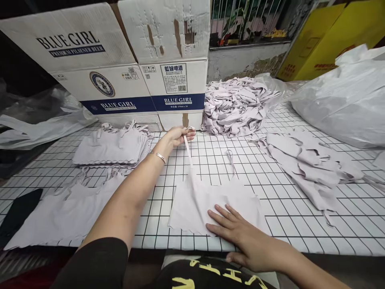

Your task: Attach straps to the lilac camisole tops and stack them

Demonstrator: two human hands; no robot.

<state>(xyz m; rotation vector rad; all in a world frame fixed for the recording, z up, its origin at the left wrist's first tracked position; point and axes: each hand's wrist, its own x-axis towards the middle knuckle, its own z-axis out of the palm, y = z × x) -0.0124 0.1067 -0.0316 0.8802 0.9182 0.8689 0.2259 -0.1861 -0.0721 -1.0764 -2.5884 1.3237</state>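
Observation:
A pale lilac strappy garment (207, 198) lies flat on the white grid-patterned table (300, 224) in front of me. My left hand (177, 135) reaches far forward and pinches the end of the garment's left strap (188, 149), pulling it straight. My right hand (234, 228) lies flat with fingers spread on the garment's lower edge, pressing it down. The other strap (231, 158) lies loose on the table.
Two neat stacks of the same garments lie at left (111, 146) and near left (69, 212). A heap of unsorted garments (237, 104) sits behind, more spread at right (306, 164). Cardboard boxes (120, 60) stand at the back, plastic bags (343, 96) right and left.

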